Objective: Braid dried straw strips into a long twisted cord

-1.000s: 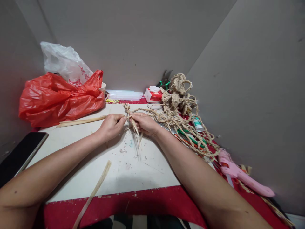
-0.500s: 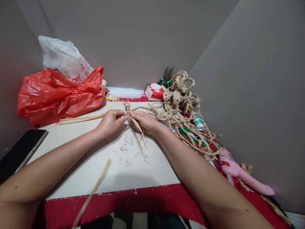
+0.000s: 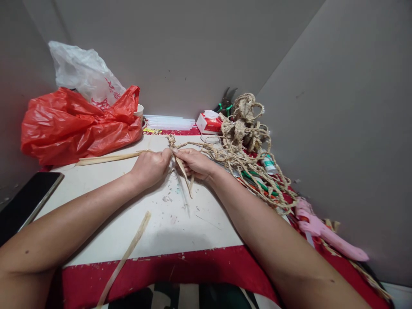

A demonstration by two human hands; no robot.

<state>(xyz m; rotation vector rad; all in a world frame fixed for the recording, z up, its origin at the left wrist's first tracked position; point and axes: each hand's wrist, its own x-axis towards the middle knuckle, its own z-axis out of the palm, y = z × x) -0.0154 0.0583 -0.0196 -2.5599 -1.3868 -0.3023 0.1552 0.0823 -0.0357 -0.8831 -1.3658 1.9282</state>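
Both hands pinch straw strands at the rope's end.
Left hand [image 3: 150,166] and right hand [image 3: 193,163] meet on the strands [image 3: 184,174] beside the rope [image 3: 238,156]; a slack pinch could unravel the twist.

Both bare forearms reach forward and inward from the lower corners, so the two hands meet near the middle. The left hand [image 3: 151,165] is curled, knuckles up, fingers pinched together at its tip. The right hand [image 3: 193,163] lies just beside it, fingertips closed and touching the left hand's.
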